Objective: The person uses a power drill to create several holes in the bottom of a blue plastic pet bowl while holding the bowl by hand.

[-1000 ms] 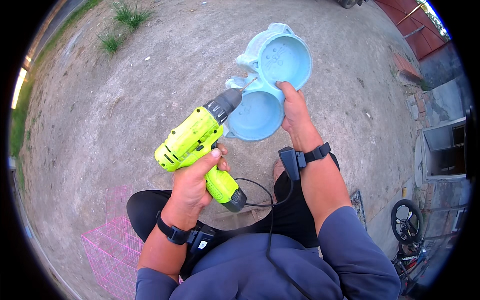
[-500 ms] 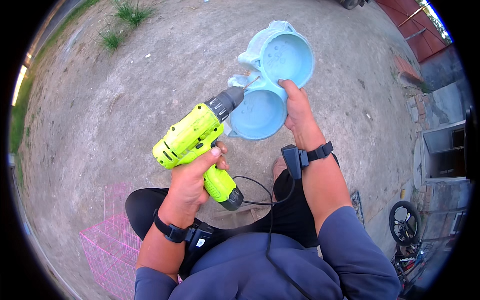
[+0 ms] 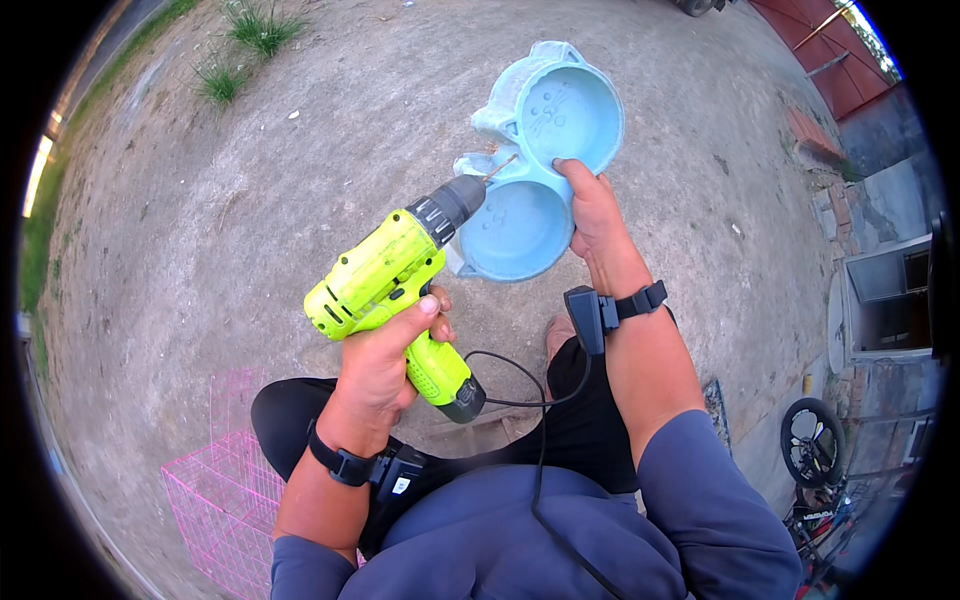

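My left hand is wrapped round the grip of a lime-green cordless drill, index finger by the trigger. The thin drill bit points up and right, its tip over the bridge between the two bowls of a light-blue plastic double pet bowl. Whether the tip touches the plastic, I cannot tell. My right hand pinches the double bowl at its right side, where the bowls join, thumb on top and the other fingers mostly hidden beneath. The bowl is held up off the ground, its hollows facing me.
A pink wire cage stands on the ground by my left knee. A black cable runs from the device on my right wrist down over my shirt. At the right are a bicycle wheel and a window frame; grass tufts grow far left.
The double bowl has shifted and tilted very slightly to the left in my right hand. The drill stays almost where it was.
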Available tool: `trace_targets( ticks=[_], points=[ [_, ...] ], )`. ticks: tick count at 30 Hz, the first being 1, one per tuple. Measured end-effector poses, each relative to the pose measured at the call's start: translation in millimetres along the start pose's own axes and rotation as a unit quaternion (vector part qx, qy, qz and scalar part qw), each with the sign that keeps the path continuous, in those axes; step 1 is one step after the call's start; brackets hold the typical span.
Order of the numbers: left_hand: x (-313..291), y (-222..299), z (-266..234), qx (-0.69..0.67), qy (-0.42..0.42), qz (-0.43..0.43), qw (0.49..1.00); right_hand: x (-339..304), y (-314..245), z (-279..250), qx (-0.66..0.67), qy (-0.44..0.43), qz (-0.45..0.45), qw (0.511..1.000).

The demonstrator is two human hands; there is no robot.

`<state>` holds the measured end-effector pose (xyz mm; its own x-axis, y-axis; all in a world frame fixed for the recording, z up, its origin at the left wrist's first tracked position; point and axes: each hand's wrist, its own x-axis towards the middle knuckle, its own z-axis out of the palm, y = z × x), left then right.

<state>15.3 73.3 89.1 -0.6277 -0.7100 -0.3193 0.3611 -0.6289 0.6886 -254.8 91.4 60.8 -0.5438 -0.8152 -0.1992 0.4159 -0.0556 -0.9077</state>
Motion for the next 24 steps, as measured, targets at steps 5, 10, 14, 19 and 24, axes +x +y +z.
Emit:
trace_targets(
  ticks=[5,10,14,19,24],
  points=[
    [-0.2,0.3,0.2,0.003,0.001,-0.001,1.0,-0.7,0.8,0.2,0.005,0.002,-0.003,1.0],
    [-0.2,0.7,1.0,0.003,0.001,0.002,1.0,0.5,0.6,-1.1,0.006,-0.005,0.001,1.0],
    [-0.5,1.2,1.7,0.002,0.003,-0.002,1.0,-0.5,0.3,0.0,0.009,-0.002,0.003,1.0],
    [0.1,0.9,1.7,0.004,0.004,-0.002,1.0,-1.6,-1.7,1.3,0.004,-0.005,0.004,1.0],
    [0.8,0.8,1.9,0.004,0.004,-0.001,1.0,0.2,-0.1,-1.3,0.001,-0.006,0.007,1.0]
  ],
)
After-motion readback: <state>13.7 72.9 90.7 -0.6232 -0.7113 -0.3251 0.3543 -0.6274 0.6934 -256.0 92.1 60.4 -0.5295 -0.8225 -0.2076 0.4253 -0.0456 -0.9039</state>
